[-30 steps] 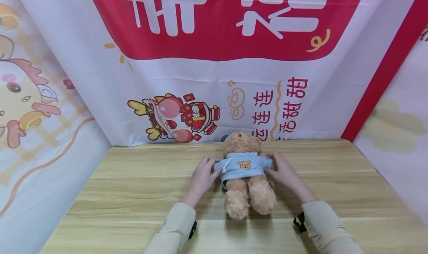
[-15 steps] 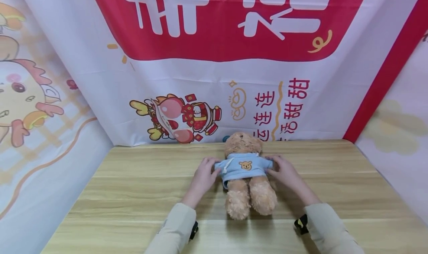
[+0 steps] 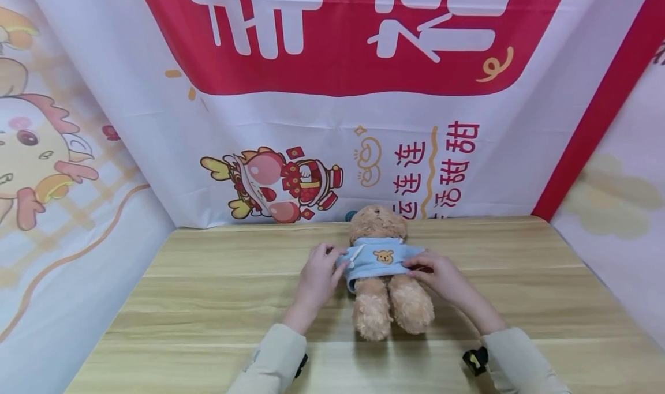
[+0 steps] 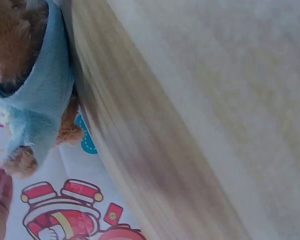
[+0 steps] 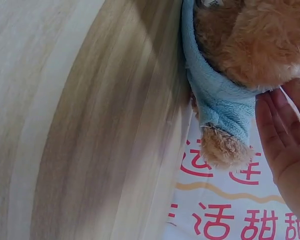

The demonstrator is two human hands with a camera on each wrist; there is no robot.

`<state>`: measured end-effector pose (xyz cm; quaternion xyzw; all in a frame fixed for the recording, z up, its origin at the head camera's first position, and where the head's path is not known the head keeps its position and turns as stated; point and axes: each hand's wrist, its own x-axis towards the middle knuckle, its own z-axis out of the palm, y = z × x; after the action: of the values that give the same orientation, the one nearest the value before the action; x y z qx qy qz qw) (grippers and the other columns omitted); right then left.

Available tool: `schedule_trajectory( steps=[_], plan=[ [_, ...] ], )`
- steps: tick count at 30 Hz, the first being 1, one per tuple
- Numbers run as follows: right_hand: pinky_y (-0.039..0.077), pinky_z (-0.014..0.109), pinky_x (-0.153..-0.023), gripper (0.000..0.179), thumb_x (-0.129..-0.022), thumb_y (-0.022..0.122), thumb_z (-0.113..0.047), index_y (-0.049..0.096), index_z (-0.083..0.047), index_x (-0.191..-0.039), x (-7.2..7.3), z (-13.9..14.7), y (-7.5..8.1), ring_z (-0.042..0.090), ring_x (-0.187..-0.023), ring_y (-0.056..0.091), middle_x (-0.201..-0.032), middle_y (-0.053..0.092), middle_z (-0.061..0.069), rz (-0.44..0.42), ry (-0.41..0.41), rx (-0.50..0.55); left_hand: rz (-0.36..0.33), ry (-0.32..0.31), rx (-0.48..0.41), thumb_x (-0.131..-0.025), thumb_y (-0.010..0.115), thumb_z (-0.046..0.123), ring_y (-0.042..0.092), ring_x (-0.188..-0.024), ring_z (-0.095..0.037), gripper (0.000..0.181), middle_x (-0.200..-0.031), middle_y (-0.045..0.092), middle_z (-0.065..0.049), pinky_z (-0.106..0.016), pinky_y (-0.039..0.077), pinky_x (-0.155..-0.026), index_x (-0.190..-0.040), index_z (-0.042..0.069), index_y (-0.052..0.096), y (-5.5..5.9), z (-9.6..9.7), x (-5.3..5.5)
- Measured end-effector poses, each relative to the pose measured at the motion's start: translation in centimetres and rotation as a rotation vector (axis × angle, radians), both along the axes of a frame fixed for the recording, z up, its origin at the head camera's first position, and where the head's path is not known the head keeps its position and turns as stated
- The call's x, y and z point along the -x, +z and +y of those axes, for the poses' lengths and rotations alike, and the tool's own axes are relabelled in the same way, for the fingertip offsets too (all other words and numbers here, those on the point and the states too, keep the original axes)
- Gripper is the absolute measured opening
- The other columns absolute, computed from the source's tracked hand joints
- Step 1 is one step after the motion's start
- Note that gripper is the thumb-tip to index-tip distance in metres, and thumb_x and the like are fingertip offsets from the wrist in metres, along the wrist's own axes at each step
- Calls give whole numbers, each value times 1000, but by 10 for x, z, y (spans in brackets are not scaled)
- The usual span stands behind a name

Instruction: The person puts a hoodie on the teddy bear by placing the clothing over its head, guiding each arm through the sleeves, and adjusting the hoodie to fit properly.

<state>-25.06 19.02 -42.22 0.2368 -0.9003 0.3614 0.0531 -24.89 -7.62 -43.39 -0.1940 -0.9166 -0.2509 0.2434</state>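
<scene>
A brown teddy bear (image 3: 378, 224) in a light blue hooded shirt (image 3: 369, 261) lies on its back on the wooden table. Its head points at the back wall and its furry legs point towards me. My left hand (image 3: 318, 271) is at the shirt's left sleeve side; in the left wrist view its fingers (image 4: 1, 185) show beside the bear's paw (image 4: 21, 162), holding nothing. My right hand (image 3: 441, 276) touches the right side of the shirt near the hem. In the right wrist view its fingers (image 5: 277, 117) lie fairly straight against the fabric, with the thumb apart.
The pale wood table (image 3: 223, 301) reaches back to a white and red printed cloth (image 3: 301, 117). Printed cloths also hang at the left (image 3: 67, 255) and right (image 3: 618, 244). A dark strap (image 3: 475, 360) shows at my right wrist.
Both hands held the bear's arms at the sleeves before. They have let go and moved inward; the right one now touches the shirt's lower side. The bear stays in nearly the same place.
</scene>
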Motion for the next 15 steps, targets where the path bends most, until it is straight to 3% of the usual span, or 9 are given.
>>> schedule_trajectory(
  steps=[2,5,7,9,13,15],
  plan=[
    [56,27,-78,19,-83,69,-7,70,-3,-101,2,0,0,22,-88,63,-97,67,10,-5,2,-2,19,-35,18,-86,70,23,60,-88,-18,13,-95,62,-5,-30,55,-74,-92,12,67,1,3,-3],
    [56,33,-79,17,-82,70,-10,69,-2,-96,4,-1,-2,23,-87,63,-96,65,12,-11,-3,-6,-82,-72,38,-85,69,31,59,-86,-16,20,-92,61,-1,-30,55,-76,-91,12,67,2,7,-8],
    [56,38,-82,16,-82,71,-12,68,-1,-94,5,-3,-4,24,-87,64,-95,66,12,-9,-1,-3,-160,-78,61,-85,68,35,61,-96,-20,25,-96,62,-3,-35,54,-88,-95,11,67,2,8,-9],
    [49,48,-94,15,-82,71,-12,68,-2,-93,5,-4,-6,28,-90,65,-96,67,12,8,8,2,-217,-88,76,-85,66,36,61,-106,-25,31,-103,63,-5,-43,47,-102,-101,10,67,0,7,-9],
    [28,60,-109,12,-82,69,-4,68,-3,-93,4,-4,-8,39,-106,62,-101,70,15,29,25,24,-251,-146,85,-87,65,33,60,-113,-27,31,-110,62,-7,-49,28,-115,-107,9,67,-4,2,-6],
    [31,58,-108,14,-81,67,0,66,-2,-95,3,-3,-9,43,-113,59,-106,69,19,11,34,37,-254,-172,89,-88,65,29,60,-112,-26,29,-112,62,-7,-49,26,-116,-108,9,66,-5,-1,-5]
  ],
)
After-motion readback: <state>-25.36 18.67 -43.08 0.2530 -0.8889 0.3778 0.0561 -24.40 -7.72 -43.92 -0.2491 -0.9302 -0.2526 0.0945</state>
